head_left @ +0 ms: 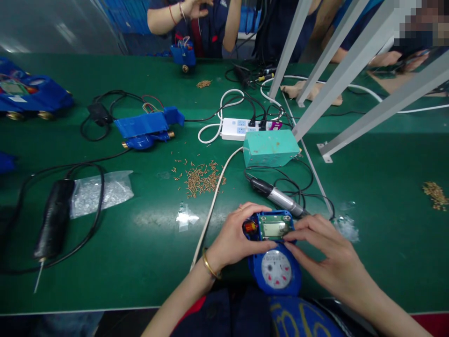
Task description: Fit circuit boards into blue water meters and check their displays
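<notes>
Cable and a black screwdriver [54,220] lay idle far left beside a clear bag of screws [101,191]; loose brass screws [201,178] were scattered mid-table, a teal box [270,148] just behind. Then the action: left hand [235,238] clamped the blue water meter [275,255] at the near edge, thumb across the open top by the green display board [274,228]; right hand [326,257] pressed fingertips on that board's right side, both hands close together on the one piece. Even pressure from both sides looked wise, keeping the board level and wires unpinched. Behind lay an electric driver [280,196], untouched
</notes>
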